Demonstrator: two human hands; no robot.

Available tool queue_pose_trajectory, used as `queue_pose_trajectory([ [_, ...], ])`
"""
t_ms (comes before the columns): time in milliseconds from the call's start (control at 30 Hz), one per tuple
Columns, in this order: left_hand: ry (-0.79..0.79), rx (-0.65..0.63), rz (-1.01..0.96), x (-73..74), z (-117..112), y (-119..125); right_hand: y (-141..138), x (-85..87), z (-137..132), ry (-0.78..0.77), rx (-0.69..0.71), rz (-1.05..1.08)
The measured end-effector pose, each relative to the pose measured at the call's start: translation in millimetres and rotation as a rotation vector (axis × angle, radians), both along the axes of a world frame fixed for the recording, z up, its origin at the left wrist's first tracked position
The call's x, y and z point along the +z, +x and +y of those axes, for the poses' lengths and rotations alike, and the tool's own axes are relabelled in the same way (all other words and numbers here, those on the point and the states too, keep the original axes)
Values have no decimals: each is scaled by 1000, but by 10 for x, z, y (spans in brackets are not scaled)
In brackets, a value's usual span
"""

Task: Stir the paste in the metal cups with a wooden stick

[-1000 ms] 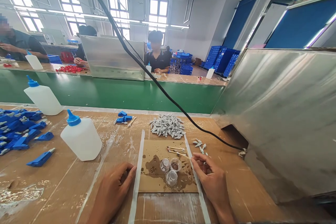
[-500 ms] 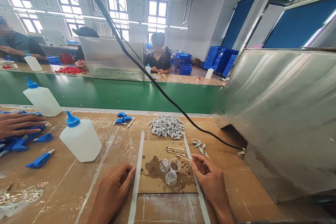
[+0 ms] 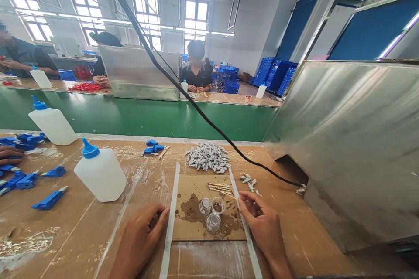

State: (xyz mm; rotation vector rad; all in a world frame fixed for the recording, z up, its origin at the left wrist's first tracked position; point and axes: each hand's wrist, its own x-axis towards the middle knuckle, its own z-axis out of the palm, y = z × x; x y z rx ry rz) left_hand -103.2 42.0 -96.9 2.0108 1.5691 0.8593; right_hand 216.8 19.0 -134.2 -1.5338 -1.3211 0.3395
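Our right hand (image 3: 262, 222) pinches a thin wooden stick (image 3: 229, 195) between thumb and fingertips, its far end pointing up and left, just above three small clear cups (image 3: 213, 222) on a stained cardboard sheet (image 3: 193, 185). Our left hand (image 3: 140, 237) lies curled just left of the white strip (image 3: 172, 218) along the sheet's edge; its fingers bend inward, and we cannot tell whether they hold anything. The pinch looks like the weak point: the stick is slender, so a slackened grip could drop it among the cups, and a stray knuckle could tip one over, since they look light. The brown residue (image 3: 188, 211) around them suggests that liquid could smear onto our fingers and make the stick slippery. Other sticks (image 3: 219, 187) lie loose just above the cups, where a careless wrist could scatter them. The black cable (image 3: 262, 168) hanging across the bench could catch a raised hand and drag through the heap of grey plastic parts (image 3: 207, 157), or sweep the few loose pieces (image 3: 247, 181) beside the right-hand strip (image 3: 245, 222).
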Motion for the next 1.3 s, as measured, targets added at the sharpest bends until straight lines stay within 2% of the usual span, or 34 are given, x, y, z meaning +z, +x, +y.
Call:
queue_pose_trajectory([
  [367,6,-4,8,-10,9,-8,-14,27,-11,30,-46,0],
  [700,14,1,6,12,9,8,-9,21,-3,14,12,-44],
  [1300,5,0,-3,-10,14,-1,-12,43,-1,18,-21,-8],
])
